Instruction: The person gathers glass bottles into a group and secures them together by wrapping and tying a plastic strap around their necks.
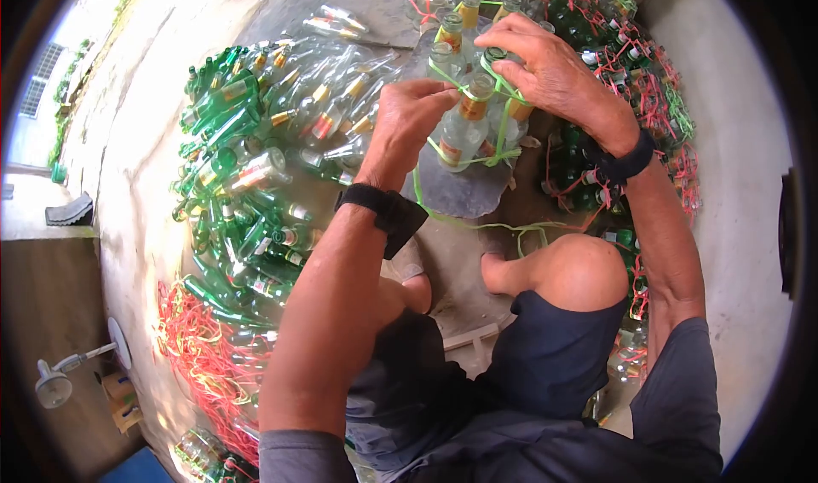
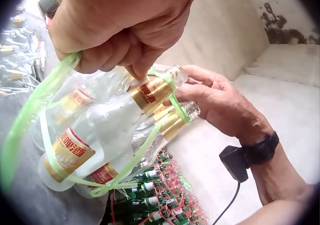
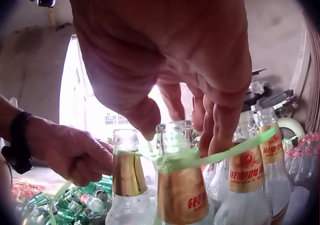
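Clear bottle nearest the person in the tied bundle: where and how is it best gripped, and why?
Probably by the gold-labelled neck of the bottle, below the upper loop of green ribbon, coming from the person's side. It stands upright with a neck slimmer than its body, and the left hand and right hand flank it, leaving the near face freer.

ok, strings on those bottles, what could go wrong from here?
1. The green string sits high on the bottle necks, just below the mouths; an upward pull by the left hand, which grips it, might slip it off.
2. The bottles stand near the edge of the grey slab, so a hard tug could tip or drop one.
3. Loose string trails off the slab near the right leg and might snag.
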Demonstrator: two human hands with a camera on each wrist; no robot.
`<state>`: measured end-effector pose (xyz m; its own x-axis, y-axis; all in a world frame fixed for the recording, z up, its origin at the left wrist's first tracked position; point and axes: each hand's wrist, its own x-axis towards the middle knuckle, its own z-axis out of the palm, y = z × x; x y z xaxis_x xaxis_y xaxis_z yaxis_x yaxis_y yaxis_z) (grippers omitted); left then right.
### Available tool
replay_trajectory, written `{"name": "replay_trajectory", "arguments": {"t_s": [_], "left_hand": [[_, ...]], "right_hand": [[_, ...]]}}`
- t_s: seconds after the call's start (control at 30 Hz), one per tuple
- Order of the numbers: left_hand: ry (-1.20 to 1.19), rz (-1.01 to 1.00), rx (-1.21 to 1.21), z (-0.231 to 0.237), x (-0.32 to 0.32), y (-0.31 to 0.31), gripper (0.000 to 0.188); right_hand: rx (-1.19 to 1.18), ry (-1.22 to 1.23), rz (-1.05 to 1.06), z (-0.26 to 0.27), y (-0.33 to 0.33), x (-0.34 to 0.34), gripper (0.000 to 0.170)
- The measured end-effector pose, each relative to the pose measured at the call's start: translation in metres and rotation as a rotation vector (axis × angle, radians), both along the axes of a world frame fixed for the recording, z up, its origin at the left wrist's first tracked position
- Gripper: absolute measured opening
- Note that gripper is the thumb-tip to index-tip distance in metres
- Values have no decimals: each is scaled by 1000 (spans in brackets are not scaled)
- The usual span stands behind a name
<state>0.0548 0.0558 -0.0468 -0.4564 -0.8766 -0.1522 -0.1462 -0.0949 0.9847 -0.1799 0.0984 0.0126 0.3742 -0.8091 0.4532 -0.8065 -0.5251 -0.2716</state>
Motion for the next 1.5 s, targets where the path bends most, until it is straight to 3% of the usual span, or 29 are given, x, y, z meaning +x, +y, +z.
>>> {"name": "replay_trajectory", "arguments": {"t_s": [0.23, 0.3, 0.5, 0.73, 0.8, 0.93, 1.23, 1.3, 1.4, 1.5], "left_hand": [[-2, 31, 36, 2, -2, 1, 42], [15, 57, 46, -5, -8, -2, 43], [-20, 51, 69, -9, -6, -4, 42], [-57, 126, 67, -14, -17, -6, 36], [-35, 123, 58, -17, -18, -7, 36], [-32, 139, 52, -22, -20, -8, 34], [-105, 152, -32, -20, -25, -7, 32], [-97, 165, -30, -18, -26, -5, 32], [-83, 180, -58, -18, -29, -4, 34], [-81, 177, -90, -17, -30, -4, 35]], "right_hand": [[30, 213, 178, 4, -26, 9, 25], [297, 160, 203, 4, -32, 3, 31], [579, 128, 260, 10, -38, 5, 53], [492, 78, 309, 6, -39, 4, 54], [673, 178, 253, 18, -40, 8, 51], [719, 257, 212, 21, -43, 11, 51], [441, 463, 210, 28, -39, 14, 28], [223, 571, 252, 27, -43, 11, 16], [117, 555, 292, 29, -44, 12, 6], [0, 541, 263, 28, -41, 11, 12]]}}
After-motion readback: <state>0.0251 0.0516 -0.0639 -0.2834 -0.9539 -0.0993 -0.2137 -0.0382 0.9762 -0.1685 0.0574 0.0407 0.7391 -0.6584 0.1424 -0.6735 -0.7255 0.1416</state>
